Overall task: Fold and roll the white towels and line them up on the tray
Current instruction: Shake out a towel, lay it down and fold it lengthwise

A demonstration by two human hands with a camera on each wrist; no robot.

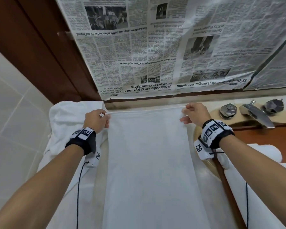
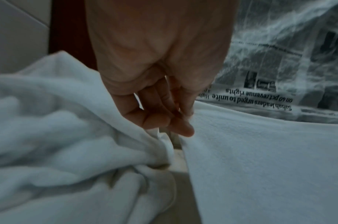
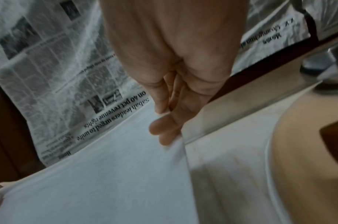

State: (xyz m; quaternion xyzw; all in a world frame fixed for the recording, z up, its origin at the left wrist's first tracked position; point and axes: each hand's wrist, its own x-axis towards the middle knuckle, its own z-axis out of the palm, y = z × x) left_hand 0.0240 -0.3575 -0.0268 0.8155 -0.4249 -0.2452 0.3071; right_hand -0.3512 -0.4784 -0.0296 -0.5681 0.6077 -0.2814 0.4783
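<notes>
Two hands on one towel: the left hand (image 1: pixel 97 119) pinches the far left corner of the white towel (image 1: pixel 149 162) between thumb and curled fingers, and the right hand (image 1: pixel 194 115) pinches the far right corner the same way, so the far hem runs taut between them, just in front of the newspaper (image 1: pixel 155 47) taped over the wall. The towel runs as a long smooth strip from that hem toward the person, over the pale countertop (image 1: pixel 203 182); whether it is one layer or already doubled I cannot tell. The left wrist view shows fingertips (image 2: pixel 183 130) closed on the cloth edge; the right wrist view shows fingers (image 3: pixel 162 128) curled tight at the other corner, blurred. A heap of unfolded white towels (image 1: pixel 64 123) lies just left of the left hand, touching the wrist area. On the right, a basin (image 1: pixel 221 123) with a chrome tap (image 1: pixel 254 114) between two faceted knobs; a wooden tray edge (image 1: pixel 262 136) shows beyond the right wrist, with what looks like a rolled white towel (image 1: pixel 271 152) on it, partly hidden by the arm. Judgement: the step in hand is the spread-and-square before folding. The next move likely calls for bringing the pinched corners toward the near end or across, edges matched, then rolling tight. Main risk: the hem slackening and skewing the fold.
</notes>
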